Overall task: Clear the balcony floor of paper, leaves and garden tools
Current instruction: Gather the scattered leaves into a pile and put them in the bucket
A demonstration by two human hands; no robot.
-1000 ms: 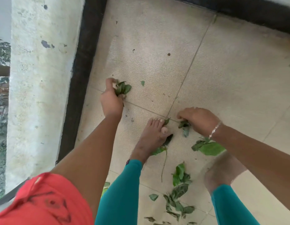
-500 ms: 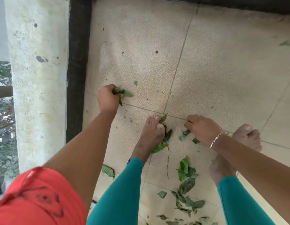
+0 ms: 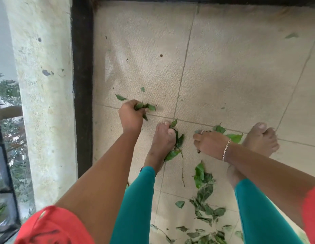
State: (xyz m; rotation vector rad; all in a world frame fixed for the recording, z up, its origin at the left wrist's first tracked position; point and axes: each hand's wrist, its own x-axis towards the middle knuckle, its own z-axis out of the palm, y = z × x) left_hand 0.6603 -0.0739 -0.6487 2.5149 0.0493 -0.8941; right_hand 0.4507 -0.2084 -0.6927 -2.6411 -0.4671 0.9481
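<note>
We noted left hand (image 3: 131, 115) clenched round leaf bunch (image 3: 146, 106); right hand (image 3: 210, 143) curled beside floor leaves (image 3: 235, 137), grasp we could not tell.

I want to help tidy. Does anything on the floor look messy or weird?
Yes. Loose leaves lie scattered over the floor tiles, thickest between the legs, and a leafy twig is trapped under the left foot. The left hand grips a bunch of leaves.
</note>
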